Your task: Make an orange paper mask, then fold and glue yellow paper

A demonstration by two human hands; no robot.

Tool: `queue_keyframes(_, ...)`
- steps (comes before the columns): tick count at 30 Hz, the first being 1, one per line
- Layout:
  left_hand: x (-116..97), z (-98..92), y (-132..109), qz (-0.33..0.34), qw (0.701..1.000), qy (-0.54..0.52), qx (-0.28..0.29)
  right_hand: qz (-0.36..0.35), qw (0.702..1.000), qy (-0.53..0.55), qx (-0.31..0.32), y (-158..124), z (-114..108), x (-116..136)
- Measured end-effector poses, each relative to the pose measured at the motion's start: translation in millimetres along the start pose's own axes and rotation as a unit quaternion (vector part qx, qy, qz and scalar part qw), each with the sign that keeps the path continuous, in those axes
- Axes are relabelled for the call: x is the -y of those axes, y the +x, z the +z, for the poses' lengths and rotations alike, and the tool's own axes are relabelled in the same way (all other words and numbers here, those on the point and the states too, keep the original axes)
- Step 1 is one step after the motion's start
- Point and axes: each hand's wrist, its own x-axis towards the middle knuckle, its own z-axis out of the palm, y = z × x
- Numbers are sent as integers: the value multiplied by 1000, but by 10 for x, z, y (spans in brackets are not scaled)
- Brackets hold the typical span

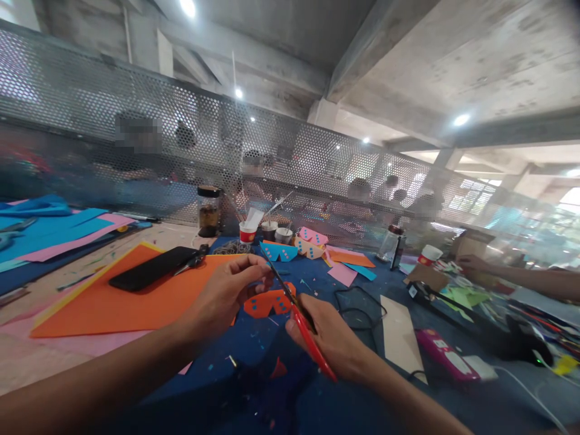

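My right hand (pixel 330 332) grips a pair of red-handled scissors (pixel 308 338), with the dark blades pointing up and to the left. The blade tips reach the fingers of my left hand (pixel 231 287), which are pinched together; what they hold, if anything, is too small to make out. Beneath the blades lies an orange paper mask (pixel 260 304) with blue dots, partly covered by the scissors. Behind the hands stand a blue paper mask (pixel 280 252), a tan one (pixel 309 248) and a pink one (pixel 312 235), all dotted.
Orange sheets (pixel 149 308) at left carry a black phone (pixel 151 267) and small snips (pixel 193 261). Paper cups (pixel 248 232) and a lidded jar (pixel 209 211) stand before the perforated metal screen (pixel 290 163). At right are a black cable, a magenta case (pixel 446 355) and another person's arm (pixel 512 275).
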Motion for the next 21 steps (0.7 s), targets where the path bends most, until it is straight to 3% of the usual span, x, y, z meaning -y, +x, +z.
queue_keyframes(21, 20, 3, -17, 15, 1000, 18, 10, -21, 993, -94, -74, 8, 60, -83)
